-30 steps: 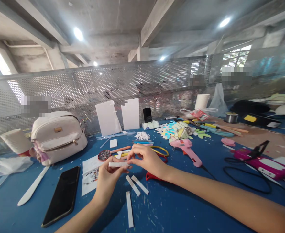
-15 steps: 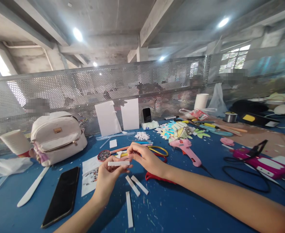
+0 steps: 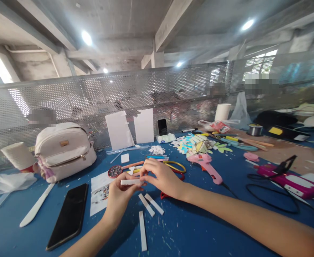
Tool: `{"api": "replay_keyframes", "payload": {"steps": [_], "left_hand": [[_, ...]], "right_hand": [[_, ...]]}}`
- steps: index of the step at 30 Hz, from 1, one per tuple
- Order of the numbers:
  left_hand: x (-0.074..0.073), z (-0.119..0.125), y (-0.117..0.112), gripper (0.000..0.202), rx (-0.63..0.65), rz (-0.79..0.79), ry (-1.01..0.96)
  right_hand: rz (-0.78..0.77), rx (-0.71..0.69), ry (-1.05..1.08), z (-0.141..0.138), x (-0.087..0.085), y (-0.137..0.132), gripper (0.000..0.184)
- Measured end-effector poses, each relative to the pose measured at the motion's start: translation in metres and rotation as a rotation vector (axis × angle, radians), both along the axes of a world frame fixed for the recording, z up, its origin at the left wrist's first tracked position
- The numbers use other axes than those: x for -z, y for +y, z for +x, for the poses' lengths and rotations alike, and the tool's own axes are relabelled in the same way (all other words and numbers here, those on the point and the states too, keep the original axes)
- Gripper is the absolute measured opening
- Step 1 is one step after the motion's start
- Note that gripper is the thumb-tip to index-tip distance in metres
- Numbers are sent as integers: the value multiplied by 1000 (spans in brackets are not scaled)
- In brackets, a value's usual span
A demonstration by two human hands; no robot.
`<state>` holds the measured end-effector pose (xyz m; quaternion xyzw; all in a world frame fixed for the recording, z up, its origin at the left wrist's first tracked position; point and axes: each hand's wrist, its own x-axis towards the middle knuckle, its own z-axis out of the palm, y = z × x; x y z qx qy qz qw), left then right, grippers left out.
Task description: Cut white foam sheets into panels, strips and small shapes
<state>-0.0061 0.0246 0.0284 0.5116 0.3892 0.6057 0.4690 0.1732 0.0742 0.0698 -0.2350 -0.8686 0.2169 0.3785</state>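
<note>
Between the thumb and fingers of my left hand (image 3: 118,192) is a short white strip (image 3: 130,182), held level above the blue table. My right hand (image 3: 160,177) meets it at the strip's right end, its thumb and fingers pinched there and covering that end. Below the hands lie several similar white strips: a pair side by side (image 3: 146,205) and a lone strip (image 3: 143,231) nearer to me. Red scissors handles (image 3: 163,195) show partly beneath my right wrist. A printed paper sheet (image 3: 96,200) with dark bits on it is left of my left hand.
A black phone (image 3: 68,217) and a white plastic knife (image 3: 36,206) lie left, before a white backpack (image 3: 66,151). To the right are a pink glue gun (image 3: 206,167), a pile of paper scraps (image 3: 196,143) and a magenta device (image 3: 290,182) with black cable. A perforated metal screen (image 3: 92,92) stands behind.
My right hand has come slightly down and left onto the strip's end, covering more of it. The strip has shifted a little to the right and down; the loose strips stay put.
</note>
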Motion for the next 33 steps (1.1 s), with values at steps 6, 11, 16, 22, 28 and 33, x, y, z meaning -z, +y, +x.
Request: {"api": "replay_keyframes", "payload": {"steps": [6, 11, 16, 22, 28, 33], "left_hand": [[4, 0, 2, 31, 26, -44, 10], [10, 10, -2, 35, 84, -93, 47], [10, 19, -8, 34, 115, -95, 91], [10, 19, -9, 29, 136, -106, 121], [10, 18, -7, 22, 148, -107, 123], [9, 19, -8, 24, 154, -118, 113]], "right_hand": [[-27, -10, 34, -1, 3, -2, 20], [-96, -22, 114, -3, -1, -7, 16], [-162, -82, 111, -8, 0, -16, 16], [-230, -84, 84, -10, 1, -16, 14], [-222, -76, 17, -9, 4, -18, 16], [-218, -36, 50, -10, 6, -20, 20]]}}
